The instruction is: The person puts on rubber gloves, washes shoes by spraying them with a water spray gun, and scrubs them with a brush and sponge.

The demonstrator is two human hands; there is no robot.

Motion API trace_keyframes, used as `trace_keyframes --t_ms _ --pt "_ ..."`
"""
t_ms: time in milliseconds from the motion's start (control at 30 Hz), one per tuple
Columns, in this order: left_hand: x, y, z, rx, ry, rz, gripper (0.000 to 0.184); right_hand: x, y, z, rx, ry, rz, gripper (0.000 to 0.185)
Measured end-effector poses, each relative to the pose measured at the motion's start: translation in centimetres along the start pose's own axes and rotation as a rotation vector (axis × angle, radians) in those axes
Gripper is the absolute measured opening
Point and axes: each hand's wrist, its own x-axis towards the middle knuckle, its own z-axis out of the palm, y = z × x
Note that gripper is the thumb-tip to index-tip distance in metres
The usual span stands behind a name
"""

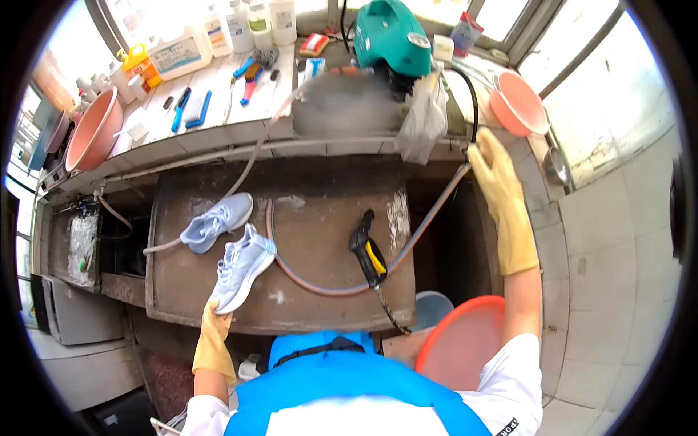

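My left hand [215, 336], in a yellow rubber glove, is closed on the heel end of a light blue-white sneaker [246, 267], tilted above the dark work board. Its matching sneaker [218, 222] lies just beyond, on the board. At the right, my right hand [496, 163], also gloved, reaches to the ledge beside a hose end and a black cord. Its fingers are bent around a spot there; what they grip is hidden. Between my hands, a black and yellow spray gun [368, 251] lies on the board near a looped hose [320, 292].
A green machine [392, 40] stands on the back ledge by a plastic bag [424, 120]. Brushes [196, 109] and bottles [178, 52] line the left ledge. Pink basins [96, 131] sit at both sides. A red-rimmed basin [429, 341] is low right.
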Motion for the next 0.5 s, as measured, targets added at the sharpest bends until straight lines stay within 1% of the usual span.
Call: trace_keyframes --t_ms 33,67,100,133,167,200,233,267,333,400,433,467,500 --pt "-0.1 0.5 0.4 0.033 -0.025 0.045 0.060 3.3 -2.8 -0.3 -0.008 0.046 -0.109 0.058" --pt "-0.5 1.4 1.2 0.068 -0.050 0.089 0.059 6.4 -4.9 0.2 0.056 0.151 -0.176 0.053" --pt "-0.3 2.0 1.4 0.142 0.009 0.110 0.058 10.3 -6.5 0.4 -0.011 0.221 -0.262 0.050" --pt "0.5 2.4 0.3 0.153 0.010 0.105 0.057 15.0 -5.9 1.1 -0.101 0.308 -0.572 0.048" --pt "1.0 2.5 0.1 0.169 0.106 0.107 0.057 17.6 -10.2 1.9 0.134 0.312 -0.397 0.046" --pt "1.4 2.7 -0.1 0.186 0.203 0.107 0.057 23.1 -10.7 2.4 0.096 0.297 -0.463 0.046" --pt "1.7 2.9 -0.4 0.174 0.194 0.100 0.057 26.2 -12.8 2.9 -0.024 0.267 -0.440 0.048" --pt "1.8 3.3 -0.7 0.253 0.223 0.077 0.059 27.1 -16.3 3.2 -0.159 0.232 -0.410 0.052" --pt "2.3 3.9 -1.2 0.358 0.282 0.014 0.064 32.4 -17.3 5.6 -0.396 0.288 -0.402 0.057" --pt "2.6 3.8 -2.7 0.332 0.200 0.048 0.075 39.1 -17.2 8.2 -0.643 0.310 -0.382 0.062" --pt "3.5 2.9 -5.1 0.340 0.159 0.046 0.076 42.8 -15.2 9.1 -0.739 0.318 -0.561 0.065" --pt "4.7 2.5 -6.8 0.351 0.119 0.044 0.076 42.2 -17.2 10.3 -0.755 0.263 -0.475 0.069" --pt "3.7 4.0 -4.9 0.474 0.161 -0.011 0.075 41.2 -19.5 11.4 -0.774 0.209 -0.388 0.072"
